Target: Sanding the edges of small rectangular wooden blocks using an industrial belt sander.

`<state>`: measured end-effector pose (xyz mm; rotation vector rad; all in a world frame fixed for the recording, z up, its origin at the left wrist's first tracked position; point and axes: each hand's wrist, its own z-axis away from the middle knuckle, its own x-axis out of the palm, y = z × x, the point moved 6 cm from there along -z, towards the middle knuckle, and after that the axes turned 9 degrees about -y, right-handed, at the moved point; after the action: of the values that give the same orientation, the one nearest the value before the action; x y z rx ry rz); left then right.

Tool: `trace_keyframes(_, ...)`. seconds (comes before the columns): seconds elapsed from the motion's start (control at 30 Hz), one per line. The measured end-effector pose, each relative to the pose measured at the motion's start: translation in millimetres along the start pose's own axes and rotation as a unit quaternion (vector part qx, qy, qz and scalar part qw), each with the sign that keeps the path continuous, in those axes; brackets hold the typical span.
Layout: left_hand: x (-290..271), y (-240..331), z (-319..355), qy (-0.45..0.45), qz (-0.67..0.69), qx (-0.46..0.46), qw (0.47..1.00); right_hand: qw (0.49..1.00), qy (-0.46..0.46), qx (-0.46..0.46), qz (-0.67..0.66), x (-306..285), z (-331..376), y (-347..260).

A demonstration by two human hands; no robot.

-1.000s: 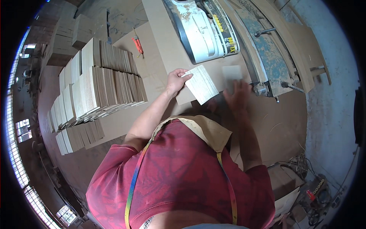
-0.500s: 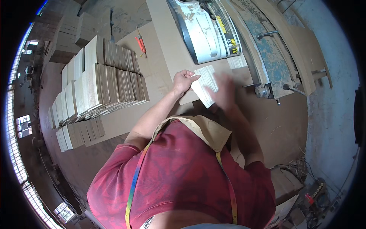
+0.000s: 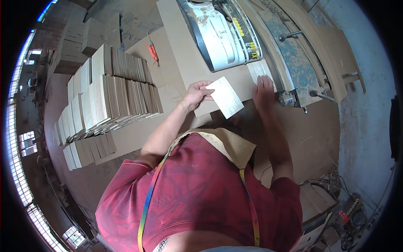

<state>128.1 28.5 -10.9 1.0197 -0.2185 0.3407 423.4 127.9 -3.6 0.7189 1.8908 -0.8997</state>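
Observation:
My left hand [image 3: 195, 95] pinches a thin pale wooden board [image 3: 228, 97] by its left edge, thumb on top. The board is held tilted above the near end of the work surface, in front of my body. To the right, my right hand [image 3: 263, 93] reaches forward with fingers stretched out over the near end of another pale wooden board [image 3: 258, 69]. That second board lies on the work surface beside the white machine cover [image 3: 222, 46], and its far end runs up to the machine.
Stacks of similar wooden boards [image 3: 100, 98] stand on the left. A red-handled tool [image 3: 152, 51] lies on the brown sheet [image 3: 168, 63]. At right is a worn blue metal machine part [image 3: 308, 80] with lever handles [image 3: 322, 96]. Cables and scraps [image 3: 348, 210] lie at lower right.
My right hand has moved right, away from the board in my left hand, to the board by the machine. The left hand still holds its board, now turned slightly.

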Motion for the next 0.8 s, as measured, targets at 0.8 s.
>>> trace_keyframes(0.8,98,-20,-21,-0.110,0.077,-0.029,0.991,0.997,-0.037,0.051,0.035,-37,45,-46)
